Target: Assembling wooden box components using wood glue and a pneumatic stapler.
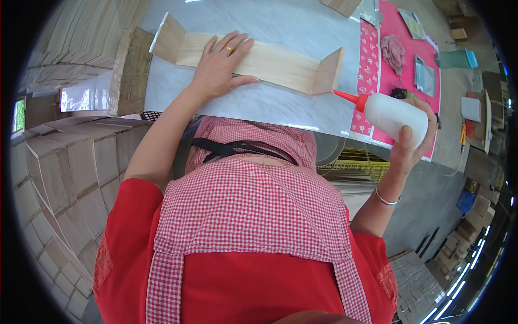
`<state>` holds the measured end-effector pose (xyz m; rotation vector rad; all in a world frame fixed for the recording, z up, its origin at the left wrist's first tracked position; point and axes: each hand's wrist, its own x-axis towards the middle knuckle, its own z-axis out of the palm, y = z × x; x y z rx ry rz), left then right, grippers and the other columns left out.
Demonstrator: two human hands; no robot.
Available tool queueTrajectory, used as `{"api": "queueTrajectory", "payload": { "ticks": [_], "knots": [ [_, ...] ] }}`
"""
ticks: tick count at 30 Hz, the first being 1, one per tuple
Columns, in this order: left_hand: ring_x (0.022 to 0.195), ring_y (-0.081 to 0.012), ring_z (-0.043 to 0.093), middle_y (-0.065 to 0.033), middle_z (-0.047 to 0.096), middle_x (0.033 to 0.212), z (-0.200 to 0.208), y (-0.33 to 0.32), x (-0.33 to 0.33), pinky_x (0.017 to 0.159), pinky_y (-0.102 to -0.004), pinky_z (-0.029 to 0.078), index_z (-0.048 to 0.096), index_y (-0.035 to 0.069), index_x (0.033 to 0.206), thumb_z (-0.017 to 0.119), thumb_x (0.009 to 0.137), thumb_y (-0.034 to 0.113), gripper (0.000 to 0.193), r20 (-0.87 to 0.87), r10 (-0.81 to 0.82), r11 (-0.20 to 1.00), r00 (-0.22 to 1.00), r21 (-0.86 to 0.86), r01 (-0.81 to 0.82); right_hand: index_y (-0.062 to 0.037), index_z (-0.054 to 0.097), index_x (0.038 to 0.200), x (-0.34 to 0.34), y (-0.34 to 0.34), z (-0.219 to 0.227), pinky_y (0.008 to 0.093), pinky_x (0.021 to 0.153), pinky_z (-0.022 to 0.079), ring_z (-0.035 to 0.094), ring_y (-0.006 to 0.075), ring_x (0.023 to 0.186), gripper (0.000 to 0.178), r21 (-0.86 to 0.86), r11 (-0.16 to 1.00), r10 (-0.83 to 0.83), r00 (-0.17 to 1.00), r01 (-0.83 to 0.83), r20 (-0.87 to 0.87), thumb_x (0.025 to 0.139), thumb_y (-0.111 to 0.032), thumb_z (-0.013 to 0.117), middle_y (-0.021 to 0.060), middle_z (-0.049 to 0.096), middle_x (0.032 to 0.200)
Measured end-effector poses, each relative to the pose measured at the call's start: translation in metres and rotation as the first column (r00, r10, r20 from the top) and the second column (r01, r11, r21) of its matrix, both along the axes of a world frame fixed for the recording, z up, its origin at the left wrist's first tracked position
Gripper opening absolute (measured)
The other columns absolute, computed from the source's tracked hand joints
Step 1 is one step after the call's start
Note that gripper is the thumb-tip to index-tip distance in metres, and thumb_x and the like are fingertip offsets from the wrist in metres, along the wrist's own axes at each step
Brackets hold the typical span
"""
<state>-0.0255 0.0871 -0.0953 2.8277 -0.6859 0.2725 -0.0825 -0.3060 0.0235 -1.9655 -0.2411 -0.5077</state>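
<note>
A long pale wooden board (280, 66) lies flat on the table, with an upright wooden end panel (169, 39) at its left end and another end panel (328, 71) at its right. My left hand (220, 65) rests on the board left of its middle, fingers stretched out and thumb spread to the side. In my right hand (416, 129) is a white squeeze glue bottle (395, 114), tilted with its red nozzle (346, 96) pointing left. The nozzle's tip is at or very near the lower corner of the right end panel; I cannot tell if they touch.
A grey marbled tabletop (178, 92) lies under the work. On the pink cover (386, 24) at right are a crumpled pink cloth (393, 53) and a clear tray (425, 75). A taped block (131, 70) stands at the left edge, beside stacked wooden boards (70, 167). A yellow crate (359, 162) is below.
</note>
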Motion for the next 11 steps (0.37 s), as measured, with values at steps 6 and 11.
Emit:
{"api": "queueTrajectory", "payload": {
  "ticks": [6,11],
  "knots": [
    [0.143,-0.0279,0.033,-0.0089,0.043,0.15,0.0,0.0,0.0,0.117,-0.0514,0.022,0.043,0.012,0.146,0.064,0.081,0.062,0.086,-0.002,0.004,1.0,1.0,0.011,-0.004,-0.0002,0.053,0.125,0.006,0.001,-0.001,0.0353,0.092,0.048,0.06,0.0225,0.104,0.06,0.049,0.998,0.026,1.0,-0.026,-0.005,0.083,-0.036,0.076,0.0137,0.06,0.114],
    [0.144,-0.0277,0.032,-0.008,0.04,0.152,0.0,-0.001,0.0,0.118,-0.0514,0.021,0.042,0.013,0.147,0.064,0.081,0.063,0.086,-0.023,0.009,1.0,1.0,0.014,-0.009,-0.0008,0.053,0.127,0.018,0.001,0.001,0.0358,0.095,0.048,0.06,0.0234,0.106,0.057,0.039,0.999,-0.002,1.0,0.003,-0.022,0.085,-0.032,0.076,0.0143,0.06,0.117]
  ]
}}
